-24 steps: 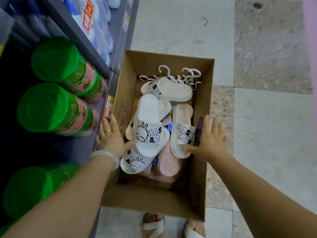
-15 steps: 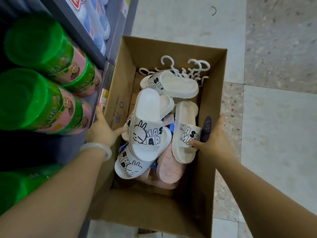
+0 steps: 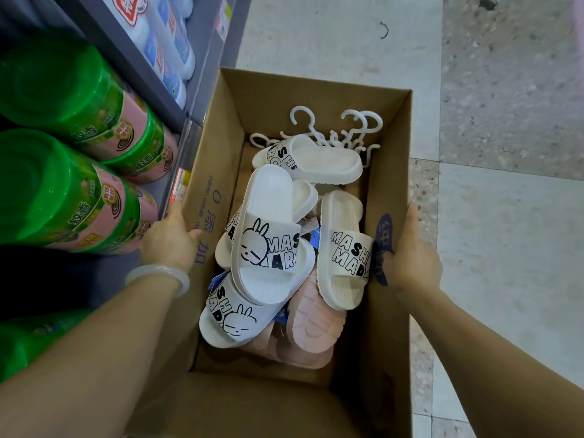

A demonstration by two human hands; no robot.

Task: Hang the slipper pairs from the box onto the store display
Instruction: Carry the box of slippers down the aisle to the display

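Both hands have slid down the cardboard box, left hand and right hand clamping opposite walls, thumbs inside, fingers outside and hidden; between them the white rabbit-print slippers lie loose, and tilting could spill them.

Pale tiled floor w/ grey shelving at left

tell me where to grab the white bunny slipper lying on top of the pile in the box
Pinch the printed strap of the white bunny slipper from above. It lies sole-down on top of the pile, so the arched band stands clear with room beneath for fingers.
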